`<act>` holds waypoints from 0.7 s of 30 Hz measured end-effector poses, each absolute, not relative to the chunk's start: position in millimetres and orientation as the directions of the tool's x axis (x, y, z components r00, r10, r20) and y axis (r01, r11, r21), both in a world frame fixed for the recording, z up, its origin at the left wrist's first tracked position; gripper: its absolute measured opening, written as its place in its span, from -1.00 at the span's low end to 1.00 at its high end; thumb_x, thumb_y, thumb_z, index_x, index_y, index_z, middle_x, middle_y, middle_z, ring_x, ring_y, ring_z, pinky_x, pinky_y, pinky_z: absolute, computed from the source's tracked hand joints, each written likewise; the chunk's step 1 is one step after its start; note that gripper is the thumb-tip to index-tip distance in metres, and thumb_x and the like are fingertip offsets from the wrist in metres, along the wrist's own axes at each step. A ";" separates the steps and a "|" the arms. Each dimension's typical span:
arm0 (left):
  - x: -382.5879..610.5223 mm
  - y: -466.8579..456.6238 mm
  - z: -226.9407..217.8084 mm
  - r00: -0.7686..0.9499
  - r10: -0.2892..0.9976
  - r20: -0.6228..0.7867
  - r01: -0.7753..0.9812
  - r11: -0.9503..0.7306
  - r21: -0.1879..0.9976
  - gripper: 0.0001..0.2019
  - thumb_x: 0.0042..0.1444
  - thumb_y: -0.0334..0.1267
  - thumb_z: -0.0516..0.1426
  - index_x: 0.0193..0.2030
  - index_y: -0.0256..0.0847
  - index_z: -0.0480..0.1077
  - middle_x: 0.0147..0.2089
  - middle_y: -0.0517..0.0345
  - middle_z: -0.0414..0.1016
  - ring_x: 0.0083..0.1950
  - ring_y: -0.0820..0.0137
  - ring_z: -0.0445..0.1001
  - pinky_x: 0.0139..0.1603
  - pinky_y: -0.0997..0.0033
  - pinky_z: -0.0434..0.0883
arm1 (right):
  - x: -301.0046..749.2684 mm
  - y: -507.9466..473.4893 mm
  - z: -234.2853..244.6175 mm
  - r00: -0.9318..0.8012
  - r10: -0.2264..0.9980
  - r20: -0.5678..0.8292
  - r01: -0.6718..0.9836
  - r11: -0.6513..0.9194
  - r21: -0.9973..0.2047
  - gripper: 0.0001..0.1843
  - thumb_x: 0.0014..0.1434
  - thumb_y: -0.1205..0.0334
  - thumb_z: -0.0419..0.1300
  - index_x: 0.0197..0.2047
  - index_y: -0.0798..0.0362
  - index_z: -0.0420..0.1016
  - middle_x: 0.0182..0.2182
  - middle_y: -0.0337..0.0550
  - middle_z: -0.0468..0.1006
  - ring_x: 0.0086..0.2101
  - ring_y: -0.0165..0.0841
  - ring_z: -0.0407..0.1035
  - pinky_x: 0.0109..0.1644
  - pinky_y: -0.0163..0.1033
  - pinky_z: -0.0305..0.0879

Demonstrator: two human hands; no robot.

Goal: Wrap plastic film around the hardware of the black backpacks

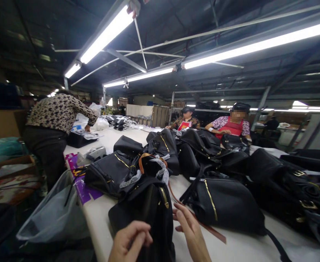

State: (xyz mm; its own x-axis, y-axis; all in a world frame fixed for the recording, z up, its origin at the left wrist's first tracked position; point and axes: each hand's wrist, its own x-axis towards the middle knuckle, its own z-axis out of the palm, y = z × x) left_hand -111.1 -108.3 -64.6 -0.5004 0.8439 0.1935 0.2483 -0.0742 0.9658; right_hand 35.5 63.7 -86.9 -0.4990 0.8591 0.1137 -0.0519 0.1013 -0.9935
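Note:
A black bag (146, 207) with gold zip trim stands on the white table (99, 222) right in front of me. My left hand (129, 240) rests at its lower left with the fingers curled in against the bag. My right hand (191, 233) is at its right side, fingers stretched out and together, touching or nearly touching the bag's edge. A brown strap (203, 223) lies on the table just beyond my right hand. Another black bag (225, 203) with a gold zip lies to the right.
Many more black bags (271, 174) cover the table. A purple card (80, 182) and a clear plastic bag (53, 214) sit at the left edge. A person in a patterned top (53, 120) bends over the far left; two seated people (230, 125) work across the table.

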 end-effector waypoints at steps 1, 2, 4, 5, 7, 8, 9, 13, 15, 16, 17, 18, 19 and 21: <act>-119.1 -108.4 -66.0 -0.592 0.754 0.283 0.335 -0.089 0.938 -0.55 0.23 0.10 0.03 -0.03 -0.16 0.55 -0.19 -0.01 0.64 -0.11 0.20 0.56 0.03 0.25 0.48 | 29.2 56.8 -83.8 -0.512 0.849 0.133 -0.062 0.118 -0.991 -0.26 0.04 -0.21 0.26 0.18 0.06 0.42 0.02 0.06 0.60 -0.01 -0.06 0.47 -0.16 -0.18 0.44; -124.9 -106.2 -70.7 -0.626 0.686 0.371 0.431 -0.092 0.898 -0.57 0.25 0.04 0.04 0.06 -0.14 0.52 -0.05 -0.05 0.62 0.03 0.17 0.53 0.14 0.19 0.44 | 23.9 51.7 -83.2 -0.519 0.841 0.150 -0.063 0.138 -0.988 -0.18 0.00 -0.12 0.33 0.27 0.03 0.31 0.07 0.03 0.56 0.04 -0.05 0.44 -0.12 -0.17 0.44; -128.7 -95.7 -89.7 -0.515 0.691 0.507 0.619 -0.109 0.778 -0.55 0.25 -0.07 0.08 0.24 -0.09 0.38 0.24 -0.09 0.45 0.26 0.11 0.39 0.29 0.11 0.33 | 17.6 48.9 -89.0 -0.519 0.837 0.171 -0.038 0.177 -0.984 -0.05 -0.08 0.04 0.40 0.35 -0.01 0.19 0.14 -0.02 0.51 0.13 -0.04 0.37 0.03 -0.15 0.41; -126.7 -87.9 -102.6 -0.387 0.741 0.549 0.694 -0.158 0.702 -0.50 0.24 -0.10 0.10 0.32 -0.07 0.29 0.34 -0.09 0.33 0.33 0.10 0.32 0.32 0.11 0.30 | 17.1 51.5 -94.7 -0.518 0.838 0.170 -0.025 0.183 -0.983 -0.05 -0.09 0.09 0.40 0.35 -0.02 0.20 0.16 -0.04 0.49 0.16 -0.05 0.34 0.12 -0.14 0.36; -117.7 -69.3 -129.9 -0.190 0.794 0.578 0.781 -0.234 0.579 -0.35 0.21 -0.09 0.16 0.41 -0.05 0.09 0.47 -0.11 0.07 0.41 0.03 0.16 0.36 0.09 0.24 | 20.8 63.4 -108.7 -0.512 0.844 0.162 -0.048 0.160 -0.986 -0.19 -0.07 0.14 0.36 0.28 -0.02 0.32 0.19 -0.08 0.47 0.21 -0.07 0.28 0.26 -0.13 0.22; -112.2 -59.7 -141.2 -0.128 0.802 0.583 0.811 -0.254 0.527 -0.31 0.20 -0.06 0.18 0.42 -0.04 0.07 0.46 -0.13 0.07 0.41 0.01 0.16 0.36 0.07 0.22 | 24.4 71.2 -115.7 -0.515 0.844 0.148 -0.081 0.124 -0.989 -0.26 -0.07 0.16 0.33 0.23 -0.02 0.39 0.18 -0.09 0.48 0.21 -0.07 0.27 0.28 -0.12 0.19; -107.3 -51.1 -149.4 -0.078 0.813 0.577 0.832 -0.266 0.487 -0.35 0.23 -0.10 0.16 0.42 -0.02 0.06 0.45 -0.12 0.10 0.41 0.01 0.15 0.36 0.06 0.23 | 28.4 79.0 -122.1 -0.522 0.844 0.125 -0.122 0.071 -0.990 -0.32 -0.09 0.18 0.32 0.17 -0.02 0.45 0.16 -0.09 0.50 0.20 -0.06 0.29 0.27 -0.10 0.20; -102.4 -37.6 -139.5 0.059 0.857 0.513 0.777 -0.362 0.515 -0.50 0.29 -0.15 0.08 0.37 0.06 0.18 0.40 -0.06 0.20 0.39 0.00 0.21 0.32 0.01 0.28 | 41.1 96.7 -133.1 -0.583 0.812 0.019 -0.279 -0.178 -0.944 -0.43 -0.23 0.29 0.29 -0.04 -0.03 0.60 -0.08 -0.09 0.66 0.05 0.00 0.43 0.14 -0.01 0.31; -107.9 -44.1 -116.4 0.040 0.861 0.507 0.671 -0.399 0.625 -0.50 0.24 -0.03 0.12 0.30 0.00 0.31 0.39 -0.11 0.25 0.34 0.00 0.29 0.30 0.02 0.30 | 42.7 95.4 -128.9 -0.631 0.775 0.018 -0.309 -0.230 -0.923 -0.45 -0.22 0.33 0.29 -0.06 -0.06 0.61 -0.13 -0.13 0.68 0.00 -0.03 0.47 0.11 -0.02 0.32; -111.5 -48.9 -104.5 -0.029 0.861 0.508 0.610 -0.387 0.692 -0.54 0.24 -0.02 0.10 0.25 -0.04 0.37 0.35 -0.14 0.32 0.30 0.02 0.36 0.27 0.08 0.34 | 42.8 93.5 -125.0 -0.653 0.756 0.029 -0.314 -0.236 -0.920 -0.46 -0.20 0.33 0.29 -0.05 -0.07 0.61 -0.12 -0.14 0.68 -0.02 -0.04 0.47 0.11 -0.02 0.32; -115.5 -53.8 -93.6 -0.111 0.867 0.487 0.550 -0.354 0.756 -0.58 0.25 -0.01 0.08 0.17 -0.10 0.45 0.26 -0.17 0.43 0.21 0.05 0.45 0.19 0.14 0.41 | 43.0 91.8 -120.5 -0.668 0.743 0.041 -0.317 -0.234 -0.919 -0.46 -0.19 0.32 0.29 -0.04 -0.08 0.61 -0.12 -0.16 0.67 -0.02 -0.05 0.48 0.11 -0.03 0.31; -119.8 -58.2 -84.5 -0.209 0.874 0.438 0.478 -0.300 0.826 -0.61 0.26 -0.01 0.06 0.05 -0.17 0.51 0.09 -0.17 0.56 0.07 0.11 0.54 0.07 0.22 0.48 | 43.7 90.7 -115.7 -0.673 0.738 0.050 -0.321 -0.231 -0.919 -0.46 -0.18 0.32 0.29 -0.04 -0.08 0.61 -0.12 -0.16 0.67 -0.02 -0.05 0.48 0.11 -0.03 0.31; -124.4 -61.9 -77.2 -0.310 0.874 0.375 0.393 -0.242 0.887 -0.62 0.25 0.00 0.06 -0.08 -0.21 0.55 -0.10 -0.13 0.63 -0.10 0.17 0.60 -0.08 0.30 0.52 | 45.1 90.6 -110.8 -0.674 0.736 0.056 -0.322 -0.224 -0.920 -0.45 -0.18 0.31 0.29 -0.03 -0.09 0.61 -0.12 -0.18 0.67 -0.02 -0.05 0.47 0.10 -0.03 0.31; -134.7 -67.2 -67.0 -0.482 0.840 0.249 0.220 -0.160 0.962 -0.62 0.19 0.05 0.10 -0.28 -0.25 0.54 -0.40 0.03 0.58 -0.42 0.33 0.54 -0.39 0.44 0.46 | 50.9 93.4 -101.7 -0.681 0.729 0.066 -0.299 -0.195 -0.934 -0.44 -0.19 0.31 0.28 -0.03 -0.10 0.61 -0.12 -0.20 0.67 0.00 -0.04 0.45 0.10 -0.03 0.30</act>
State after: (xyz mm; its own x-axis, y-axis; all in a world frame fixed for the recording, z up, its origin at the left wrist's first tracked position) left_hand -134.7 -67.2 -67.0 -0.4819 0.8400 0.2493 0.2197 -0.1596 0.9624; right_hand 50.9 93.4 -101.7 -0.6810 0.7293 0.0661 -0.2992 -0.1947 -0.9341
